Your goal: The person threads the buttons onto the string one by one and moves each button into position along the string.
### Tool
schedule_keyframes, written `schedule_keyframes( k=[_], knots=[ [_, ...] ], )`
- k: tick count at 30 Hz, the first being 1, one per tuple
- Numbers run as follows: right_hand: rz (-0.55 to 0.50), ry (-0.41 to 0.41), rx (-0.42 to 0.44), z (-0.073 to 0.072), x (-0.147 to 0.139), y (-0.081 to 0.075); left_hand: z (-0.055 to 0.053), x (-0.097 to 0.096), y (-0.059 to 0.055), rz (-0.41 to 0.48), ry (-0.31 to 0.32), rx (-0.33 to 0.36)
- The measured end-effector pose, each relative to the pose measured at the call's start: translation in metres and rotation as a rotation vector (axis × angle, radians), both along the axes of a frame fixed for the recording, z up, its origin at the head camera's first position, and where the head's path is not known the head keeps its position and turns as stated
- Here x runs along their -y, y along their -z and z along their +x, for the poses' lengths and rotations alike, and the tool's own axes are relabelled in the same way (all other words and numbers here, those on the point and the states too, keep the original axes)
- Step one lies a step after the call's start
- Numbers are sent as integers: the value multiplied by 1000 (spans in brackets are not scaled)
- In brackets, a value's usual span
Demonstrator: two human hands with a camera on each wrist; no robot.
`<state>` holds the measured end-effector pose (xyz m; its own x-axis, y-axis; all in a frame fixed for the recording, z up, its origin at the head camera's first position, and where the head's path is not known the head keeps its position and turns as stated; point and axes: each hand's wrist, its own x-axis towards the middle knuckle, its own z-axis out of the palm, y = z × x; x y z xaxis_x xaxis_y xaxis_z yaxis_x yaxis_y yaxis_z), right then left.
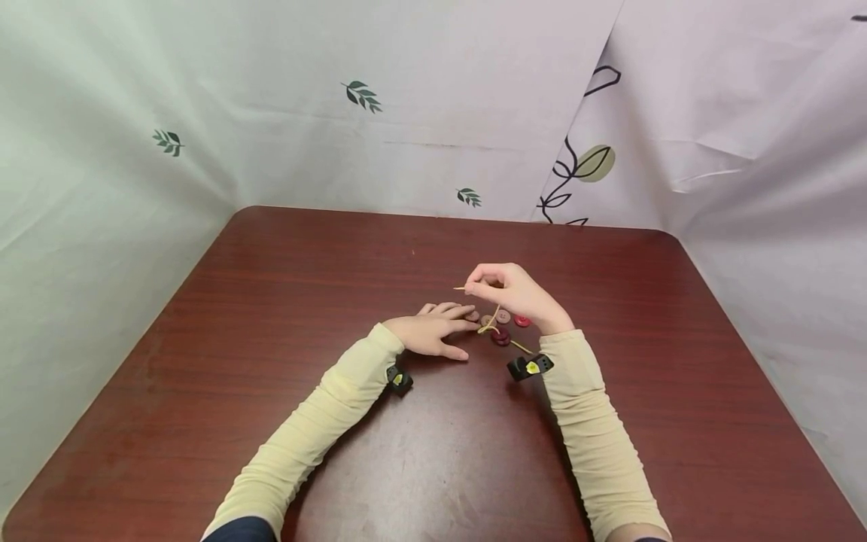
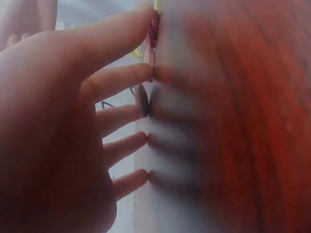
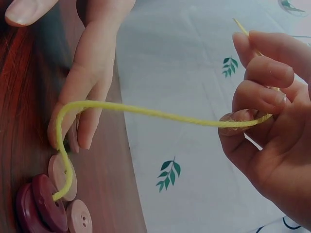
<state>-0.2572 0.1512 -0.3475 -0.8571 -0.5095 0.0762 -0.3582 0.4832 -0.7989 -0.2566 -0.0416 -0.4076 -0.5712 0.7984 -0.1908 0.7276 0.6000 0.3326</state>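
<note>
My right hand is raised over the table and pinches a yellow cord near its pointed end. From there the cord runs down through a hole in the upper of two stacked dark red buttons. My left hand rests on the table with spread fingers, its fingertips touching a brownish button. Beside the stack lie pale pink buttons and a bright red button. In the head view, the cord's other part emerges from the stack toward my right wrist.
The dark reddish-brown table spreads around both hands. Behind it hangs a white curtain with leaf prints. Black wrist cameras sit below both wrists, close to the tabletop.
</note>
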Motion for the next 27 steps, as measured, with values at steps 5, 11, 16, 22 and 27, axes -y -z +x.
schedule_keyframes(
  k=[5, 11, 16, 22, 27],
  knots=[
    [5, -5, -9, 0, 0, 0, -1, 0, -1, -7, 7, -22],
    [22, 10, 4, 3, 1, -3, -4, 0, -2, 37, -21, -32],
    [30, 1, 4, 15, 6, -20, -6, 0, -3, 138, -24, -75],
    [45, -1, -6, 23, 8, -30, -9, 0, -3, 233, -75, -137],
    [38, 15, 11, 23, 7, -31, -11, 0, -4, 333, -120, -190]
  ],
)
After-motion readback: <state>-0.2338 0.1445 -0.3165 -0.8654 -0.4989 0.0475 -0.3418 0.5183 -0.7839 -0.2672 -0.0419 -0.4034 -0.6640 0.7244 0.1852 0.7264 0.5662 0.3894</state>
